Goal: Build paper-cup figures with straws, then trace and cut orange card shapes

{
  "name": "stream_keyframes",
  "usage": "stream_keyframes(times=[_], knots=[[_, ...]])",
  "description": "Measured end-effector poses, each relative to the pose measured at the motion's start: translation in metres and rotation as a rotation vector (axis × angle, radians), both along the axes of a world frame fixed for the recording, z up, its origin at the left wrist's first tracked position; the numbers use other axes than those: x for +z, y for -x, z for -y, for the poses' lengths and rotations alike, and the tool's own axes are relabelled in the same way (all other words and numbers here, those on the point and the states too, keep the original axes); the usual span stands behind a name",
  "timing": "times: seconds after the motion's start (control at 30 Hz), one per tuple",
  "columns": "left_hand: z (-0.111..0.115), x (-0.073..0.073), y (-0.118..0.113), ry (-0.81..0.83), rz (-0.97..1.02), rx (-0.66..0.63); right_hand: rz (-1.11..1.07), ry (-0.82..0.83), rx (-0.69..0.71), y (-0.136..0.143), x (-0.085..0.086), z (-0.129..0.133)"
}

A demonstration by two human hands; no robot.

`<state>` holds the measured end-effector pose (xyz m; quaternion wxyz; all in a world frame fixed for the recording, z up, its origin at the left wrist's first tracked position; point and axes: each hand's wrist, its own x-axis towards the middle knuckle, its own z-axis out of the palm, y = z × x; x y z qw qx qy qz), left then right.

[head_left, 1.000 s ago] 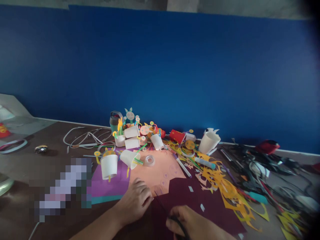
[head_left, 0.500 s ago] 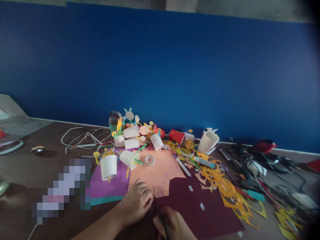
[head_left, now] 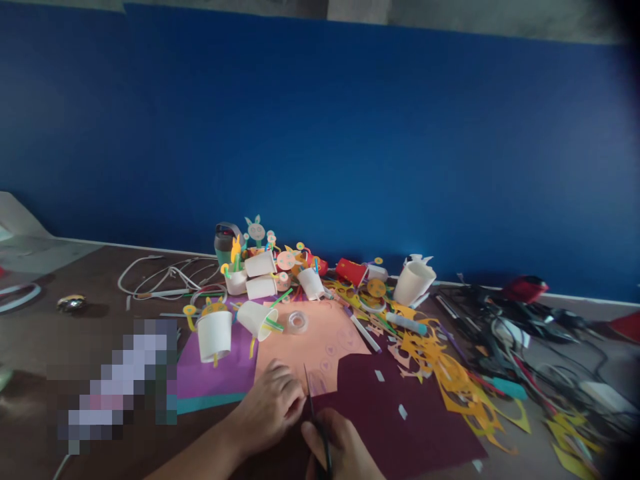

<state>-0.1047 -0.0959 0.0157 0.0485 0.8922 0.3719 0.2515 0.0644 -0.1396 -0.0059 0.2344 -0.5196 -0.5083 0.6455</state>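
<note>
My left hand (head_left: pixel 274 403) is curled over the near edge of the peach paper (head_left: pixel 295 350), its fingers bent against the sheet. In my right hand (head_left: pixel 340 441) are dark scissors (head_left: pixel 321 427), their blades pointing away from me over the paper's near edge, just right of my left fingers. Shapes are drawn in purple on the peach paper's right part. A roll of clear tape (head_left: pixel 297 322) sits on its upper part. Dark maroon paper (head_left: pixel 400 413) spreads to the right, partly under my right hand's side.
White cups with paper figures (head_left: pixel 215 335) stand left on purple paper (head_left: pixel 193 370). Orange paper scraps (head_left: pixel 455 377), a marker (head_left: pixel 367 335) and a glue stick (head_left: pixel 406 324) lie right. Black cables (head_left: pixel 555 330) are far right, white cables (head_left: pixel 170 273) back left, with a blue wall behind.
The view has shifted slightly. The scissors have moved a little, and their blades now reach slightly farther over the peach paper. My left hand stays in almost the same place.
</note>
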Motion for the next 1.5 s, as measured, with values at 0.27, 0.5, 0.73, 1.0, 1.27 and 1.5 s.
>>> stream_keyframes(times=[0.27,0.5,0.73,1.0,1.27,1.5], knots=[[-0.001,0.001,0.002,-0.105,0.079,0.025,0.004,-0.024,-0.012,0.000,0.008,0.003],[-0.004,0.001,0.003,-0.164,0.125,0.055,-0.028,-0.029,-0.037,-0.003,0.016,0.006],[-0.004,0.000,0.003,-0.185,0.106,0.052,-0.063,-0.039,-0.018,0.005,0.011,0.003],[-0.005,-0.003,0.003,-0.186,0.098,0.061,-0.041,-0.029,-0.021,0.004,0.015,0.006],[-0.002,0.002,0.003,-0.187,0.123,0.075,0.111,-0.129,0.014,-0.001,0.012,0.006],[-0.001,0.006,0.004,-0.172,0.149,0.070,0.246,-0.305,-0.029,-0.002,-0.008,0.011]])
